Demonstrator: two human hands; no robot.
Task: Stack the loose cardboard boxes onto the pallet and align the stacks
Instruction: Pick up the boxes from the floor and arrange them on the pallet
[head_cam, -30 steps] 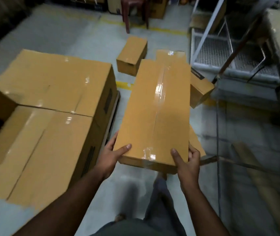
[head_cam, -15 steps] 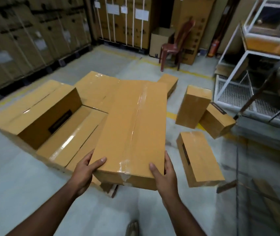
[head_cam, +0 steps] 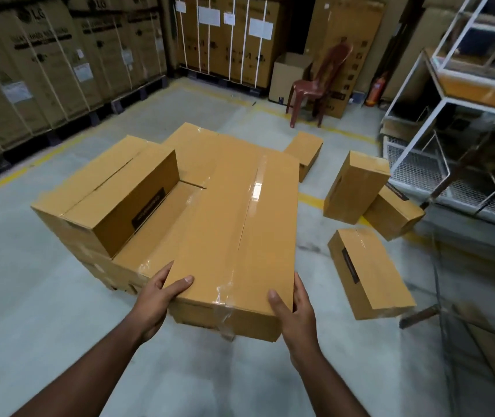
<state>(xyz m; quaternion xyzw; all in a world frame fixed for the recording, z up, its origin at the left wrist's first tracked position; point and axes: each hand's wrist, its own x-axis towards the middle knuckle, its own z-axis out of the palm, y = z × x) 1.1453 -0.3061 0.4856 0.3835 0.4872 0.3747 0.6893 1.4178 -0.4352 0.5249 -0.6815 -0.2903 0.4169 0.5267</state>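
I carry a long taped cardboard box (head_cam: 234,230) by its near end. My left hand (head_cam: 162,293) grips the near left corner, thumb on top. My right hand (head_cam: 292,305) grips the near right corner the same way. The box hangs over the right side of the stacked boxes (head_cam: 156,245) on the pallet, whose wood barely shows at the stack's base. A second-layer box (head_cam: 119,191) sits on the stack's left side. Loose boxes lie on the floor to the right: one flat (head_cam: 369,272), one upright (head_cam: 351,188), one tilted (head_cam: 393,215), and one farther back (head_cam: 306,152).
Tall strapped cartons (head_cam: 44,64) line the left and back walls. A red plastic chair (head_cam: 318,85) stands at the back. A white metal rack (head_cam: 450,121) with a wire shelf fills the right side. Bare grey floor lies to the left of the pallet.
My view swung up from the floor to the room. I brought the long box leftward, from over the loose boxes to over the right side of the pallet stack. Both grips are unchanged.
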